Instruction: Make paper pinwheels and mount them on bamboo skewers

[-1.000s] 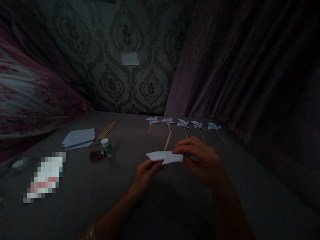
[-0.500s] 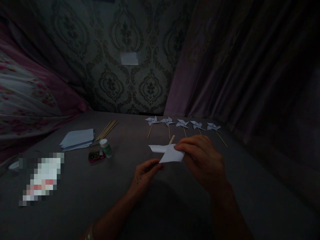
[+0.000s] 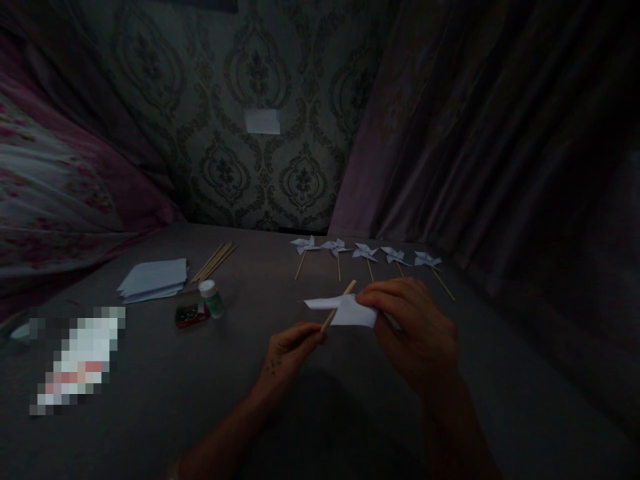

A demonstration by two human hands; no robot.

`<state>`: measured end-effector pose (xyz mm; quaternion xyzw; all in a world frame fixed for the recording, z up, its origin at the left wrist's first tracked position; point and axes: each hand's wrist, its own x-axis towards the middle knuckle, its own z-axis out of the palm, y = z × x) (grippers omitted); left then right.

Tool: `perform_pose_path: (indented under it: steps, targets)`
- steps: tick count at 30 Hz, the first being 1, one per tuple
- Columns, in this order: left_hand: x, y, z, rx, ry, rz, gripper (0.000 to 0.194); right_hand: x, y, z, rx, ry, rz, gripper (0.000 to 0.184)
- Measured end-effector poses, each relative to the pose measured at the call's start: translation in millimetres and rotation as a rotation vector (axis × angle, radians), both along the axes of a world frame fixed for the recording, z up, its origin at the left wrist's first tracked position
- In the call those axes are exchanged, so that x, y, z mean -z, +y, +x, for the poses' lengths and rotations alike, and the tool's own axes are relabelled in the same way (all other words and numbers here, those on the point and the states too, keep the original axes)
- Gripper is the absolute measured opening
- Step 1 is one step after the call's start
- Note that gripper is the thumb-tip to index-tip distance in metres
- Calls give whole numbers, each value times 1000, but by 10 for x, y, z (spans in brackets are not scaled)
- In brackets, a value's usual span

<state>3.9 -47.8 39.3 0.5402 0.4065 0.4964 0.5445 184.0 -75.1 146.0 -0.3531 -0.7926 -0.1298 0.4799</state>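
My left hand (image 3: 295,347) pinches the lower end of a wooden stick (image 3: 329,321), which slants up to the right. A white paper pinwheel (image 3: 356,313) is held at its middle by the fingers of my right hand (image 3: 413,327). The stick's upper part lies against the paper, close to my right fingertips. Whether the two are joined is hidden by the fingers. Beyond my hands, several finished pinwheels on sticks (image 3: 365,252) lie in a row on the grey surface.
To the left lie a stack of white paper sheets (image 3: 155,279) and a bundle of wooden sticks (image 3: 216,261). A white-capped bottle (image 3: 212,300) stands beside a small box of dark bits (image 3: 191,315). A blurred-out packet (image 3: 83,360) lies farther left. Curtains (image 3: 400,133) hang at the right.
The stick now shows in front of the paper down to my left fingers; before, only its top end showed. The pinwheel and my right hand have shifted slightly right.
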Motion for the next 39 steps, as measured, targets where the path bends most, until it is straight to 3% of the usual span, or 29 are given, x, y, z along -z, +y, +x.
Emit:
perform_pose_path:
  steps: [13,23,39]
  targets:
    - [52,32,-17,-24,35,92,19,-12,-12,-4,0,6,-7,24]
    - [-64,8,-11,-27,41,123,14,-25,-35,-8,1,7,-12,24]
    - [-42,14,-6,-71,47,168,18,-40,-40,-26,20,47,-70,20]
